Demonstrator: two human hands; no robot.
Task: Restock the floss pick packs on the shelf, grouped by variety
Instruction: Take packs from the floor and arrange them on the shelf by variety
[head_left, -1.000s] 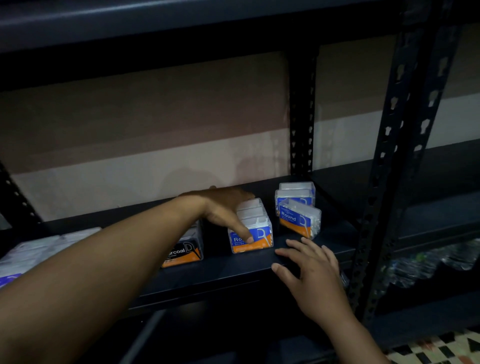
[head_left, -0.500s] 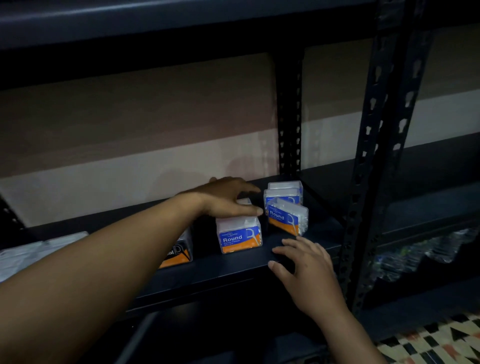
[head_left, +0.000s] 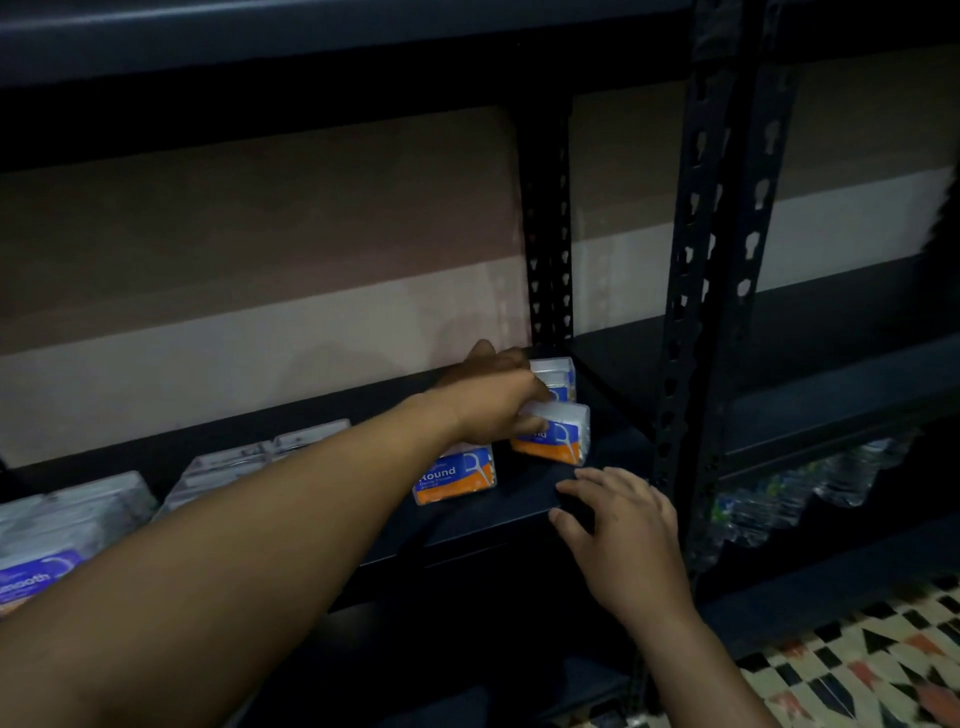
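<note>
The tilted Round pack (head_left: 563, 435) sat askew on the shelf (head_left: 498, 512), at two o'clock from the front Round pack (head_left: 457, 475) and just before the rear Round pack (head_left: 558, 369), its top grasped by the left hand (head_left: 493, 402). It would best be squared flush with its fellows, label forward. The right hand (head_left: 623, 525) rested released on the shelf edge at five o'clock, the upright post (head_left: 691, 364) crowded three o'clock, and Smooth packs (head_left: 36, 569) lay well apart at nine.
</note>
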